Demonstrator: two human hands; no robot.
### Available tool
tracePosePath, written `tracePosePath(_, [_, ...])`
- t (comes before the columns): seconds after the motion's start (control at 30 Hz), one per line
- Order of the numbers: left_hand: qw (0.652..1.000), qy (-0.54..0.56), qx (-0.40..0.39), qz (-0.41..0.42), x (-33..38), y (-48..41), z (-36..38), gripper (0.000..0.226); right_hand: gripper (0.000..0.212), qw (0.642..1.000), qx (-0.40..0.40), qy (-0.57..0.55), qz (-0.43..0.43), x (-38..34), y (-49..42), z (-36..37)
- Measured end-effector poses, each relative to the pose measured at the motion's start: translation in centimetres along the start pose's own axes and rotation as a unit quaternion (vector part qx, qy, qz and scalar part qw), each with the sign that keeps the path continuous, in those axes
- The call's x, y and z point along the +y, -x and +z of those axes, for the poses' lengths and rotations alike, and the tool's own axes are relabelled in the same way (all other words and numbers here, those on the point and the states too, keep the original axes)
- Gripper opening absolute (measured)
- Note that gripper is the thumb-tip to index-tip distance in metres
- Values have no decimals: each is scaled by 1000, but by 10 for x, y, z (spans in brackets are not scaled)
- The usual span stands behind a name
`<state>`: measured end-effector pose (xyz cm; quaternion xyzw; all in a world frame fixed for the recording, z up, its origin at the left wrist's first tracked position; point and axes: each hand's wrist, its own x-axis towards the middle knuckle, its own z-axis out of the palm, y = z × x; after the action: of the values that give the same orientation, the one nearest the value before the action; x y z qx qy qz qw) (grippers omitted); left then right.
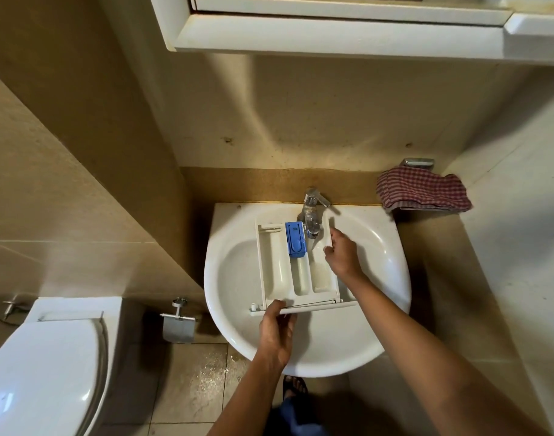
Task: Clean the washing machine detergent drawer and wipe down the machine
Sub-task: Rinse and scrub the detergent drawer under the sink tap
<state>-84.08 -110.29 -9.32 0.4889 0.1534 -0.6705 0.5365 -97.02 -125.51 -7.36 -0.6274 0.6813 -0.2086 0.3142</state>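
- Head view: we see the left hand gripping the detergent drawer by its front panel.
- The right hand curls over the drawer's right wall, with the faucet just beyond it.
- The drawer is over the sink, between both hands.

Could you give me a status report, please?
Left hand grips detergent drawer front; right hand holds its side. Drawer over sink, under faucet. Nothing in the way.

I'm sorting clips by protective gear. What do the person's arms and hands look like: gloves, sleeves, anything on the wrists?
The left hand and right hand are bare, no gloves. The left forearm and right forearm are uncovered, with no sleeve in view. No watch or bracelet shows on either wrist.
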Motion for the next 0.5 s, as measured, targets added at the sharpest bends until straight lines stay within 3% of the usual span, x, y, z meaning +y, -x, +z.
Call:
tracePosePath(0.03, [1000,5,-5,-1,-1,1,2,6,53,1000,-4,3,-12,2,1,0])
tracePosePath(0.1, [1000,14,-12,-6,-5,0,5,14,59,1000,1,-2,-29,4,2,0])
tracePosePath(0.3, [997,11,-53,-51,-17,-1,10,10,44,998,62,-13,-26,-2,0,-13])
tracePosePath(0.5, [993,85,-44,-76,-23,1,17,17,51,996,71,-4,-44,4,-3,-8])
